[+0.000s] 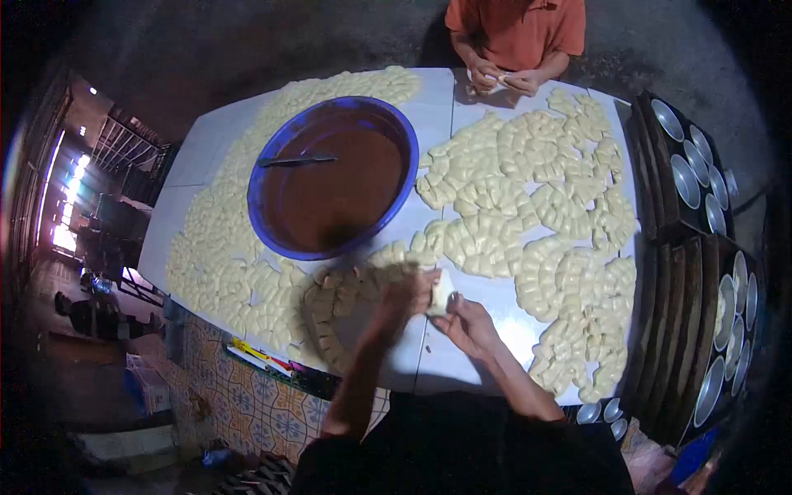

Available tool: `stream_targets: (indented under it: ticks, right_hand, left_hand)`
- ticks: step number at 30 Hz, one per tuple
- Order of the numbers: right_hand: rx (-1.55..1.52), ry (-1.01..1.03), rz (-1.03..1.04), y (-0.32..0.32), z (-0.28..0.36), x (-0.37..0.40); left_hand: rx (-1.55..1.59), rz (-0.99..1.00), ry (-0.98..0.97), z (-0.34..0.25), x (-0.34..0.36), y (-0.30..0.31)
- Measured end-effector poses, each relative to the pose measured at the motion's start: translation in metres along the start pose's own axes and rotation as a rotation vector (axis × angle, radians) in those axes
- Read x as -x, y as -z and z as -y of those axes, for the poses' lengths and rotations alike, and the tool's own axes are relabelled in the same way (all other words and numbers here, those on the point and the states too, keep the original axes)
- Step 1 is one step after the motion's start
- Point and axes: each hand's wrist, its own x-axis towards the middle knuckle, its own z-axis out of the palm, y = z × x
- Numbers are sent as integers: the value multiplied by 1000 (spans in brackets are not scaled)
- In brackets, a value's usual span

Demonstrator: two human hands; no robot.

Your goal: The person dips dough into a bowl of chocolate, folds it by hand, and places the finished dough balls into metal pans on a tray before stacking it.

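Note:
A small pale piece of dough (442, 290) is held between my two hands above the front part of the white table (404, 355). My left hand (406, 295), partly blurred, closes on its left side. On the right, the fingers and thumb of my right hand (467, 325) pinch its lower edge. Left of my hands lie shaped dough pieces (223, 247) in a wide band, and many more dough pieces (487, 239) cover the right side. Beyond my left hand stands a blue basin (262, 198) of brown filling (346, 194). A dark flat tool (299, 160) rests across it.
Across the table, a person in an orange shirt (516, 33) works a pale piece with both hands (502, 81). Dark racks or trays (672, 305) with round metal tins (685, 181) stand along the right edge. Patterned tiles (280, 417) show below the near left edge.

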Motion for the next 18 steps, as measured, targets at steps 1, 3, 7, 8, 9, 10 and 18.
stream_targets:
  ticks: [1,3,7,8,9,10,18]
  right_hand:
    - [115,27,-42,4,-4,1]
    - [253,26,-307,-15,0,15]
    - [927,422,-83,-12,-13,39]
    - [922,371,-147,-15,-10,46]
    - [918,324,-212,-21,-5,52]
    - [912,279,-278,-23,-1,56]
    - [1422,576,300,-13,15,90]
  left_hand:
    - [13,26,-12,11,22,-15]
    - [-204,-117,-241,46,41,-22]
    - [-326,-289,-428,87,64,-33]
    - [-277,-273,-364,92,71,-32]
    - [-299,-249,-375,91,77,-32]
    - [-321,-222,-388,87,82,-33]
    - [657,182,158,83,100,-7]
